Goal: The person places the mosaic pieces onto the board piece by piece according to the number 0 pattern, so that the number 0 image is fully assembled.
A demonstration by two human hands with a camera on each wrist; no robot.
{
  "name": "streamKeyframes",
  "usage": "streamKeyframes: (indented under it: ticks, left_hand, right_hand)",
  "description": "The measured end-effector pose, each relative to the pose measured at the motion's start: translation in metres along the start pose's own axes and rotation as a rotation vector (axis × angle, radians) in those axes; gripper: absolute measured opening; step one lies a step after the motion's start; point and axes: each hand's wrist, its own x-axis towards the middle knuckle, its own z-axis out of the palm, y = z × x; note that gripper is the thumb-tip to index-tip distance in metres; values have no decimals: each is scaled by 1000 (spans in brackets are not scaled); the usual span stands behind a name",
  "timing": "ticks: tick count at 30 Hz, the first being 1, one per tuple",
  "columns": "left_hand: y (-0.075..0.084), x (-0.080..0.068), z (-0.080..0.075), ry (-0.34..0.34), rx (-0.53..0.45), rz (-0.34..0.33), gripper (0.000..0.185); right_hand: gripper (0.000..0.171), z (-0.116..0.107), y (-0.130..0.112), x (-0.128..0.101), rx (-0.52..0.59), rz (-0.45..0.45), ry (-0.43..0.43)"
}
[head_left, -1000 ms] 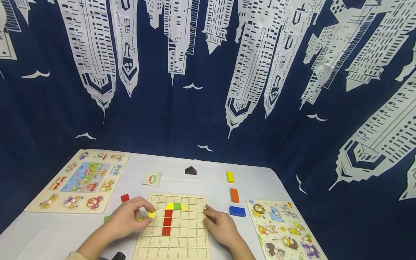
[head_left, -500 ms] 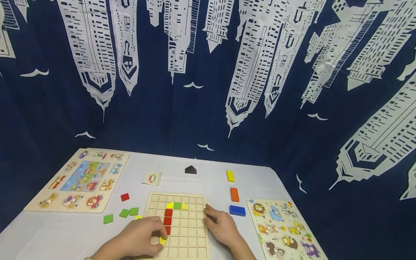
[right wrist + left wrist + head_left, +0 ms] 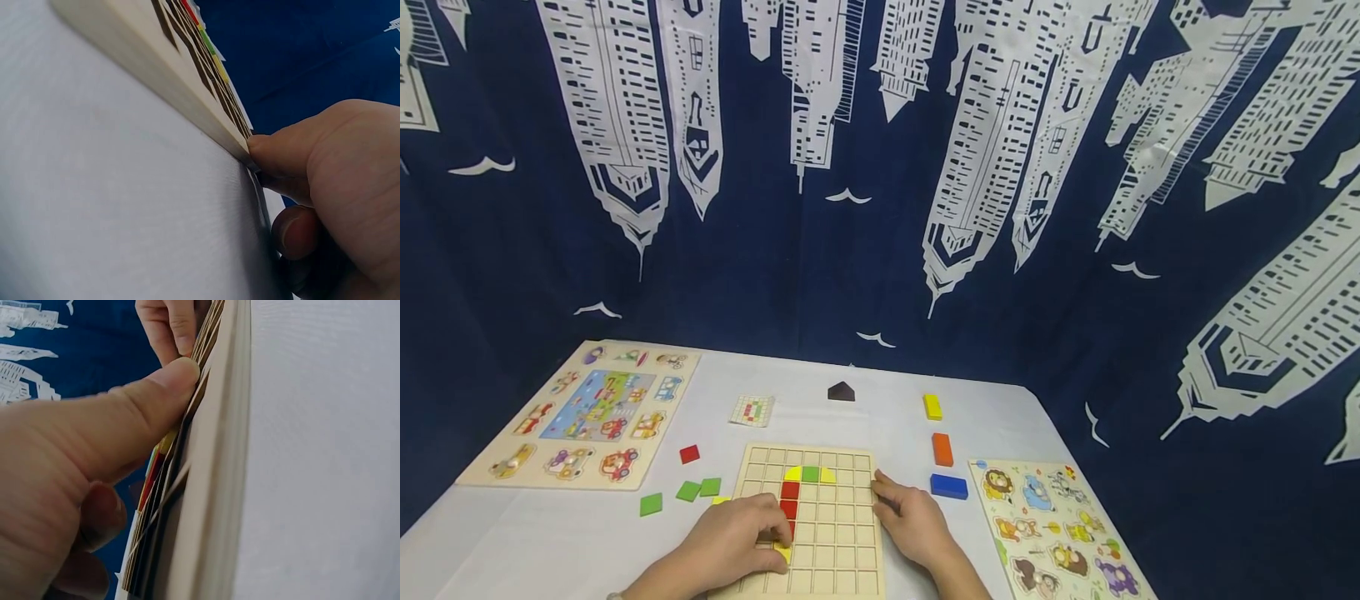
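A wooden grid board (image 3: 838,533) lies on the white table. My left hand (image 3: 730,533) is over its left half and pinches a yellow tile (image 3: 784,551), down at the board's surface just below a column of red tiles (image 3: 789,491). In the left wrist view the thumb (image 3: 159,387) reaches over the board, and the tile cannot be made out under it. A green tile (image 3: 811,474) sits between two yellow rounded tiles (image 3: 827,476) above the red column. My right hand (image 3: 917,521) rests thumb and fingertips against the board's right edge.
Left of the board lie a red tile (image 3: 689,454), several green tiles (image 3: 687,491) and a partly covered yellow tile (image 3: 720,500). A pattern card (image 3: 752,411) and black block (image 3: 841,391) are behind. Blocks, including a blue one (image 3: 949,487), and picture puzzles (image 3: 1052,517) stand aside.
My left hand has carried the yellow tile from the board's left edge down onto the board, then slightly right and up to below the red column. My right hand stays at the edge.
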Motion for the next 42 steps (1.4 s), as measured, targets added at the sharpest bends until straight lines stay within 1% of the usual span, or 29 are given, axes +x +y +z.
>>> streamKeyframes:
  ticks: [3, 8, 12, 16, 18, 19, 20, 21, 22, 24, 26, 27, 28, 29, 31, 32, 35, 39, 42]
  left_hand:
    - [0, 1, 0, 9, 10, -20, 20]
    - [-1, 1, -1, 28, 67, 3, 15]
    - [-1, 0, -1, 46, 94, 7, 19]
    - [-1, 0, -1, 41, 75, 3, 23]
    - [-3, 0, -5, 40, 48, -24, 22]
    - [-5, 0, -8, 51, 40, -58, 21]
    - [-8, 1, -13, 73, 36, -107, 20]
    - [-12, 2, -19, 110, 31, -162, 18]
    - [-18, 2, -25, 160, 34, -228, 17]
    - [-33, 2, -38, 294, 68, -356, 15]
    - [-51, -1, -50, 419, 90, -475, 19]
    - [-60, -3, -54, 469, 101, -520, 24]
    - [-68, -6, -57, 500, 114, -558, 29]
    - [-75, -9, -59, 513, 125, -588, 34]
    - [-85, -13, -62, 492, 134, -634, 43]
    - [-89, -15, -63, 469, 141, -647, 46]
    - [-94, -16, -63, 388, 183, -660, 53]
    - [-93, -14, -62, 346, 237, -677, 51]
    - [-91, -13, -61, 343, 261, -675, 44]
  right_hand:
    - [35, 0, -1, 0, -8, -4, -4]
    - [39, 0, -1, 0, -15, -7, -31]
    - [42, -1, -1, 0, -23, -9, -47]
    - [42, 0, -2, 0, -21, -12, -41]
    - [42, 0, -2, -1, -21, -12, -38]
    - [42, 0, -2, -1, -21, -11, -37]
    - [42, 0, -1, -1, -22, -10, -36]
    - [41, 0, -1, -1, -26, -15, -34]
    - [41, 0, -1, 0, -26, -14, -34]
    - [40, -1, -1, 0, -30, -11, -34]
    - [40, -1, 0, 0, -33, -10, -34]
    - [40, -2, 0, 0, -33, -10, -35]
    - [40, -2, 0, 0, -28, -3, -38]
    - [40, -2, -1, -1, -29, -7, -37]
    - [40, -2, -1, -1, -26, -12, -36]
    - [40, -2, -1, -1, -26, -13, -36]
    - [39, -2, -1, -1, -29, -13, -37]
    - [39, -2, -1, -1, -28, -6, -42]
    - [40, -2, -1, -2, -23, 1, -45]
